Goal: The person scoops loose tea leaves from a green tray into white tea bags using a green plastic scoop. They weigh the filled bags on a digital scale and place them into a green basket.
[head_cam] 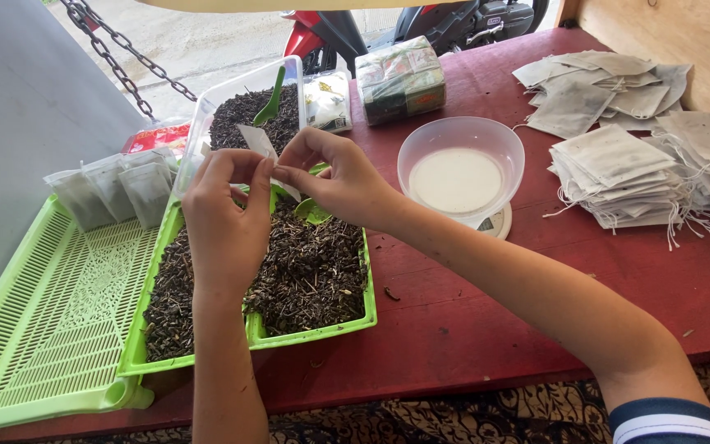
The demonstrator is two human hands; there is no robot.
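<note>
Left hand [225,215] pinches tea bag's [258,144] near edge | right hand [340,177] pinches same bag from right | bag over green tray [314,333] of loose tea [310,267], long axis tilted up-left | both hands equally close.

Daylight, bright and even, seems to come from the open street side at the top of frame. Concrete ground [199,41] up there is near blown out. Soft short shadows under both forearms on the red worktop [470,329]. Mild glare on the clear bowl [462,148] rim and plastic tub [207,107] wall. Focus sharp centre; slight wide-angle stretch at the corners. Fingertips maybe slightly motion-soft, hard to tell.
</note>
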